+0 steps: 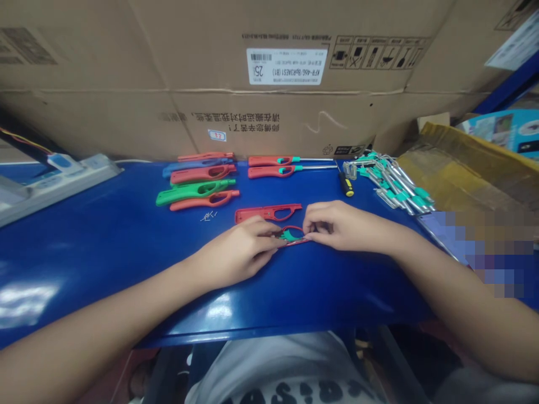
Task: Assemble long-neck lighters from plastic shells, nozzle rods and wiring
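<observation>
A red lighter housing half (298, 242) with a green trigger (288, 235) in it lies low over the table between my hands. My left hand (244, 247) grips its handle end and covers most of it. At the other end, the fingertips of my right hand (337, 224) are pinched together on the nozzle side; any small part in that pinch is hidden. Just beyond my fingers rests another red housing half (268, 212), its inner side facing up.
Red, blue and green lighter housings (196, 192) lie at left behind small screws (208, 216). Two red lighters with metal tubes (273, 171) are at the back, near a screwdriver (346, 185). Right are metal tubes with green parts (396, 182); left, a power strip (80, 182). Cardboard (147, 112) stands behind.
</observation>
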Motion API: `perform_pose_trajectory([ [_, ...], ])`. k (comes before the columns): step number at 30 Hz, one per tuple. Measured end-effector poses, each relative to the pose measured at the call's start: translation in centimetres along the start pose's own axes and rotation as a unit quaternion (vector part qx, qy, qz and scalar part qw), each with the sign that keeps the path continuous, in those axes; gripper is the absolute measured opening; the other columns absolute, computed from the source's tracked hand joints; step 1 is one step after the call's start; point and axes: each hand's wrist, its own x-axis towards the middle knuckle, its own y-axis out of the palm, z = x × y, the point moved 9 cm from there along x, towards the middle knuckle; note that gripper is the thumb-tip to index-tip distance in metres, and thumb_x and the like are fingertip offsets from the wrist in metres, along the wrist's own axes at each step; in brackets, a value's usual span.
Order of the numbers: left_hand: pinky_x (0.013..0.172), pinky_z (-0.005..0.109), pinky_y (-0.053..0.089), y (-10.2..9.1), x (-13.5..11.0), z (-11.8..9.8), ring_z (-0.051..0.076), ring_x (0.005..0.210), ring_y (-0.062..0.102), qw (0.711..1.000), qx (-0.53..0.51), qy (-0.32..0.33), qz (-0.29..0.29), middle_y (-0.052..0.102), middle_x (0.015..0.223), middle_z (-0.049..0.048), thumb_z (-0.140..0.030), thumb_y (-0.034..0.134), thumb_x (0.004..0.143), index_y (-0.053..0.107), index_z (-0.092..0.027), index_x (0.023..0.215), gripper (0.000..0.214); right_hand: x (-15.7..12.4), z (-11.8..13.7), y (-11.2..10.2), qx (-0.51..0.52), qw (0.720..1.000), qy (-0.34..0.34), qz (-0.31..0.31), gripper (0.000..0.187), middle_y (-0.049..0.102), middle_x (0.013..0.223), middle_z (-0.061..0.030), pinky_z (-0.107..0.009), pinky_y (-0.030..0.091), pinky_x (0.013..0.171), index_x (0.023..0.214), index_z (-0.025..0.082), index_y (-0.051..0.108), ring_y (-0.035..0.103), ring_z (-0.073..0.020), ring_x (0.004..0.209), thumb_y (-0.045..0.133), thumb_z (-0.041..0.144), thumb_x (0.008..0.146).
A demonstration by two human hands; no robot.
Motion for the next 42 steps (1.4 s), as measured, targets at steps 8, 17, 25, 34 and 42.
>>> perform_pose_trajectory([
  [8,0.098,0.040,0.055,0.4,0.1,0.3,0.023,0.112,0.065,1.000,-0.002,-0.008,0.006,0.068,0.126,0.0100,-0.016,0.053,0.098,0.069,-0.023,0.125,0.032,0.1,-0.3,-0.6,0.006,1.000,-0.005,-0.024,0.009,0.063,0.083,-0.0029,-0.025,0.044,0.061,0.092,0.016,0.070,0.054,-0.0118,0.065,0.062,0.021,0.090],
  [17,0.101,0.043,0.054,0.6,-0.1,0.4,0.025,0.117,0.064,1.000,0.002,-0.012,-0.002,0.067,0.129,0.0118,-0.021,0.052,0.100,0.071,-0.023,0.124,0.030,0.6,-1.3,-0.3,-0.131,0.984,-0.048,-0.112,0.036,0.057,0.129,-0.0130,-0.051,0.046,0.100,0.121,0.025,0.071,0.052,-0.0284,0.118,0.047,0.014,0.096],
  [25,0.094,0.038,0.056,-1.4,0.1,0.1,0.022,0.106,0.067,0.999,0.007,-0.018,-0.041,0.073,0.118,0.0075,-0.025,0.056,0.099,0.074,-0.021,0.113,0.023,0.5,-2.8,-1.3,-0.135,0.982,-0.010,-0.130,0.012,0.058,0.123,-0.0106,-0.049,0.046,0.100,0.098,0.022,0.070,0.055,-0.0277,0.115,0.061,0.020,0.090],
  [34,0.096,0.046,0.055,-4.3,0.5,2.4,0.027,0.110,0.065,0.986,0.140,-0.045,-0.077,0.071,0.123,0.0117,-0.025,0.057,0.097,0.069,-0.018,0.124,0.030,0.3,-1.8,-2.3,0.028,0.983,0.014,-0.182,0.009,0.068,0.090,-0.0053,-0.034,0.053,0.077,0.096,0.020,0.060,0.066,-0.0183,0.081,0.058,0.029,0.095],
  [42,0.093,0.041,0.057,-4.2,0.4,2.1,0.024,0.104,0.068,0.991,0.106,-0.028,-0.072,0.071,0.119,0.0130,-0.024,0.056,0.098,0.068,-0.014,0.124,0.030,0.4,-3.9,-1.2,0.350,0.912,0.138,-0.167,0.028,0.069,0.075,-0.0023,-0.027,0.058,0.066,0.092,0.017,0.062,0.070,-0.0148,0.065,0.075,0.038,0.081],
])
